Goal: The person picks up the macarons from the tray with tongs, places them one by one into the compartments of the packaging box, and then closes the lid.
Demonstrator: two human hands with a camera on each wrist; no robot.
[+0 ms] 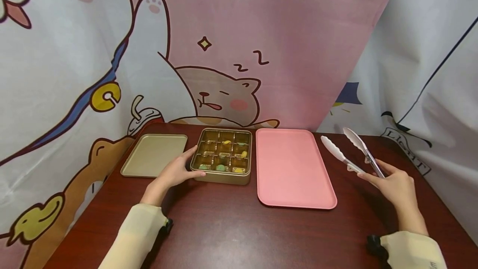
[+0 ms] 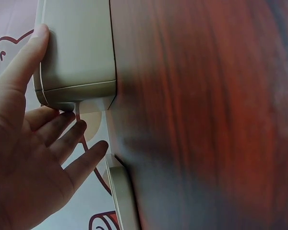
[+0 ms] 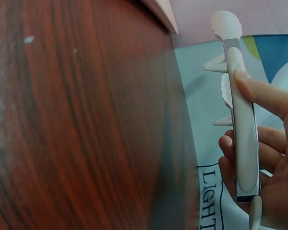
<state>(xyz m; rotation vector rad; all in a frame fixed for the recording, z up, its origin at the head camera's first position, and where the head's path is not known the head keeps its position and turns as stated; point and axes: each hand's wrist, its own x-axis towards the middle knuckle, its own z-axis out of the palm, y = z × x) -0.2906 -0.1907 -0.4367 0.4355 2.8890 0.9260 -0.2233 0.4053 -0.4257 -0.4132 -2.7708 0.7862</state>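
My left hand [image 1: 178, 172] rests against the front left corner of a gold tin box [image 1: 224, 177]. Its thumb lies along the front wall, and the other fingers extend by the left side, fairly straight, as the left wrist view shows. Inside the box a divided insert [image 1: 224, 152] has several compartments, some with small yellow and green pieces too small to identify. On the right, my right hand [image 1: 397, 184] grips metal tongs [image 3: 244, 124] with whitish scalloped tips. The tongs are held above the table with their arms spread apart, nothing between the tips.
A pink rectangular tray [image 1: 293, 169] lies right of the box, between it and the tongs. Left of the box is a flat gold lid [image 1: 154, 155]. Everything sits on a dark reddish wooden table [image 1: 239, 227], with a cartoon-printed curtain [image 1: 298, 53] behind and at the sides.
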